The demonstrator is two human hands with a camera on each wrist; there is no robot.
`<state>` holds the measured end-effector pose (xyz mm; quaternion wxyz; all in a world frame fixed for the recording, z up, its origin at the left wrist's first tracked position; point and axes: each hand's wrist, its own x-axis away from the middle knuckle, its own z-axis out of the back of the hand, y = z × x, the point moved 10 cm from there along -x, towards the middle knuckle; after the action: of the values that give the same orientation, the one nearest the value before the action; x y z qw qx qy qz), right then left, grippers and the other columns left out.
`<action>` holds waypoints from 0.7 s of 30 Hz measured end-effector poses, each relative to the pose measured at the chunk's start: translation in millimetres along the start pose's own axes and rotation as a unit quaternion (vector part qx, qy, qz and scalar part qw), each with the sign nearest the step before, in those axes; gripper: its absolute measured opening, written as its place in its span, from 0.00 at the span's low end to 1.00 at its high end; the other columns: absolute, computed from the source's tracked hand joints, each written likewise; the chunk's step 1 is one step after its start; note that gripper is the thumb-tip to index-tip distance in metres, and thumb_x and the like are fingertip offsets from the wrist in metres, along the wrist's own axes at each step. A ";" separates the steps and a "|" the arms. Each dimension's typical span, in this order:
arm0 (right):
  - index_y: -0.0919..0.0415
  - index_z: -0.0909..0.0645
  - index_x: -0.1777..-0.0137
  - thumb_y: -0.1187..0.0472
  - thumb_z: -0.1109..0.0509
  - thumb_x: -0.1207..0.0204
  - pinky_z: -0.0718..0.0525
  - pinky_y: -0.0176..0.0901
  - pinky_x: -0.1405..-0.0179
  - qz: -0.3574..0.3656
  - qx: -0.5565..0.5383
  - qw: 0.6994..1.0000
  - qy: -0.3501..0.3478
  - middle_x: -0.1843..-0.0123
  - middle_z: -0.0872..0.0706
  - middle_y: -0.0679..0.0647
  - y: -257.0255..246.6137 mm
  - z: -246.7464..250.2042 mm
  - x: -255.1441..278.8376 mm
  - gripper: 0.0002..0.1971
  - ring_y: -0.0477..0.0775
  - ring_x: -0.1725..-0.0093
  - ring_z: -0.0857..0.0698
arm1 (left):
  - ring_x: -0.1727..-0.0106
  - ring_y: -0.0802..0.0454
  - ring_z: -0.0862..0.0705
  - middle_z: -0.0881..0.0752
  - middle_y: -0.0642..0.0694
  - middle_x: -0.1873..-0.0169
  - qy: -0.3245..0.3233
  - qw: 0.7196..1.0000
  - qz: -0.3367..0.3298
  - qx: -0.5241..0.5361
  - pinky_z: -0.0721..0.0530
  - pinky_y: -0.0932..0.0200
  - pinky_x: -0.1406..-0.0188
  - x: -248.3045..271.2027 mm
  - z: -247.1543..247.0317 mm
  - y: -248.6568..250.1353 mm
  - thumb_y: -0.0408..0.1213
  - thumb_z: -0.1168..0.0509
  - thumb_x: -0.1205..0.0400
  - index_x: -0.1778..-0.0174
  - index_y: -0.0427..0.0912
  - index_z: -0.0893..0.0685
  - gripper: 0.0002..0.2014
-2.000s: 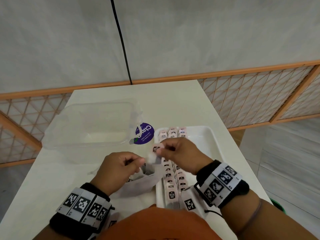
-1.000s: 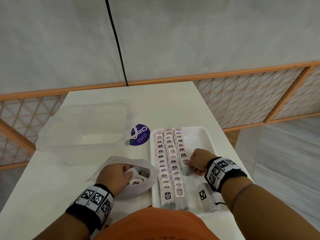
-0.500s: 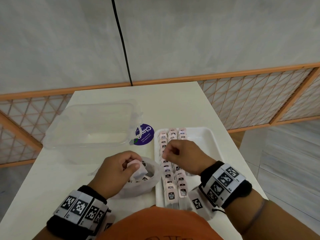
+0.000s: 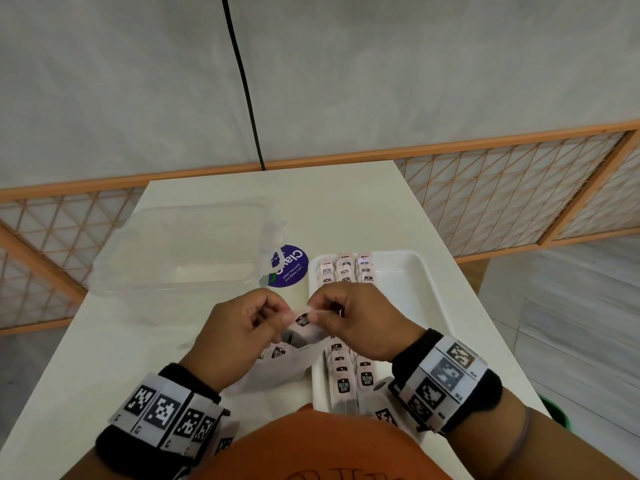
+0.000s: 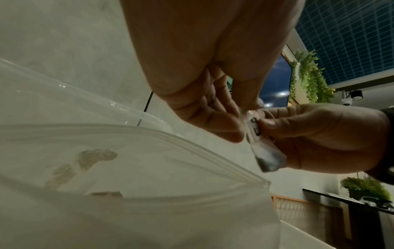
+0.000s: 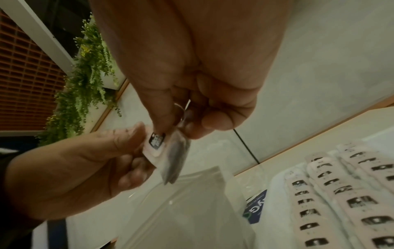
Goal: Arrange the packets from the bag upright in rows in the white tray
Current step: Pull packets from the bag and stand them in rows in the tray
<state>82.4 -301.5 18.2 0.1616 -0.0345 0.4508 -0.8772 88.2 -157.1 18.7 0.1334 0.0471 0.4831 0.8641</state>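
— Grey wall panels back the scene, an orange-framed lattice screen [image 4: 502, 202] runs below them, and a white tabletop [image 4: 329, 209] carries everything. What sits on it?

— A clear plastic container [image 4: 180, 251] at the far left, and just beside its right end a round purple sticker [image 4: 289, 266] with white lettering; the large word looks like "Clavo" but I cannot read it for certain, and the small line under it is too fine to read.

— And the task's things?

— The white tray [image 4: 429, 289] lies on the right side of the tabletop. Pink packets [image 4: 346, 382] stand upright in it in three rows along its left part; each carries a black label, and the nearest ones seem to end in "teas". The rest of that print is blurred. The clear zip bag [image 4: 277, 368] lies just left of the tray, mouth open, with more packets visible inside.

— The hands?

— Both meet above the bag's mouth on a single packet [image 4: 303, 320]. The left hand [image 4: 239, 337] pinches its left edge between thumb and curled fingers [image 5: 213, 121]; the right hand [image 4: 360, 323] pinches the other side, thumb pressed beside the black label. In the wrist views the packet hangs tilted, its darker lower end pointing down toward the bag.

— Anything else?

— Hanging green plants [image 6: 85, 80] in the background, and black wristbands with square black-and-white markers.
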 end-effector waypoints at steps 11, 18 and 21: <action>0.59 0.21 0.54 0.63 0.39 0.19 0.13 0.48 0.51 -0.348 0.144 0.926 -0.016 0.52 0.12 0.59 139.1 47.2 43.3 0.06 0.59 0.52 0.12 | 0.52 0.58 0.19 0.21 0.56 0.38 -0.109 0.953 0.075 -0.273 0.21 0.62 0.48 3.0 -24.3 -57.5 0.44 0.28 0.25 0.30 0.58 0.27 0.27; 0.61 0.20 0.50 0.64 0.35 0.21 0.15 0.39 0.70 -0.449 0.062 0.888 -0.080 0.57 0.13 0.58 176.9 23.1 58.5 0.04 0.50 0.68 0.16 | 0.47 0.54 0.21 0.24 0.49 0.36 -0.098 0.947 0.081 -0.294 0.19 0.58 0.46 -2.7 -28.0 -60.1 0.48 0.31 0.23 0.19 0.57 0.46 0.40; 0.70 0.16 0.46 0.64 0.38 0.18 0.13 0.51 0.50 -0.475 0.036 0.874 -0.092 0.57 0.13 0.64 185.9 14.5 59.9 0.12 0.58 0.62 0.17 | 0.48 0.57 0.24 0.25 0.47 0.35 -0.080 0.954 0.075 -0.277 0.22 0.61 0.51 -7.7 -25.4 -58.8 0.49 0.30 0.24 0.18 0.60 0.51 0.44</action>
<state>75.6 -432.3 -127.4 -0.2326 -0.3193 0.3317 -0.8567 101.2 -150.9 -44.2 0.1143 0.1134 0.2072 0.9650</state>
